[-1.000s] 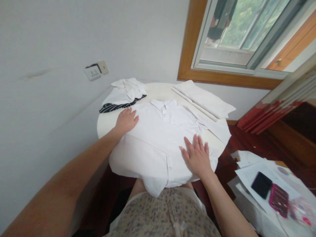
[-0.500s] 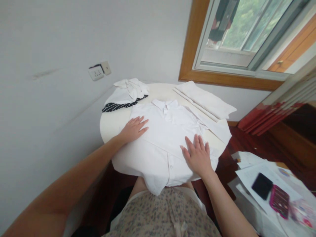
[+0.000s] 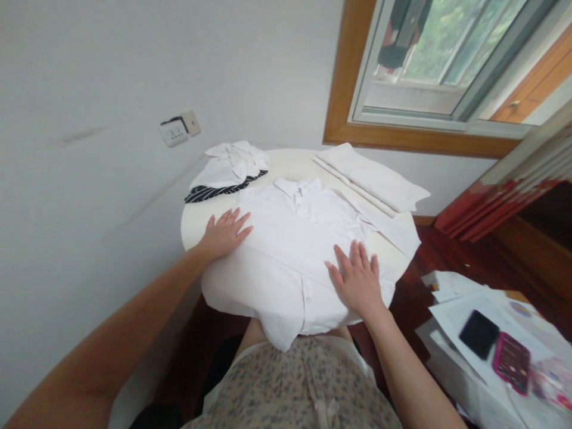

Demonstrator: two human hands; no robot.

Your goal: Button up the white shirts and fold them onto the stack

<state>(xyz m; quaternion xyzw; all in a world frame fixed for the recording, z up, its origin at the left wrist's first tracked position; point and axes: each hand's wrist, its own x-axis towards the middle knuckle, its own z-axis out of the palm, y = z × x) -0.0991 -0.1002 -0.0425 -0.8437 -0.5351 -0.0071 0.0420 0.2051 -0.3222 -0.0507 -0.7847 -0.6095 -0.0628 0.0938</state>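
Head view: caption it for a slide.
Left hand and right hand lie palm-down on a white shirt spread over a white table.

No text is legible, the paper (image 3: 452, 316) being too blurred.

The shirt (image 3: 277, 238) is white, the cloth (image 3: 226, 190) black with white stripes.

Curtain (image 3: 509, 179), wood-framed window (image 3: 447, 65) & wall socket (image 3: 174, 133) suggest home rm.
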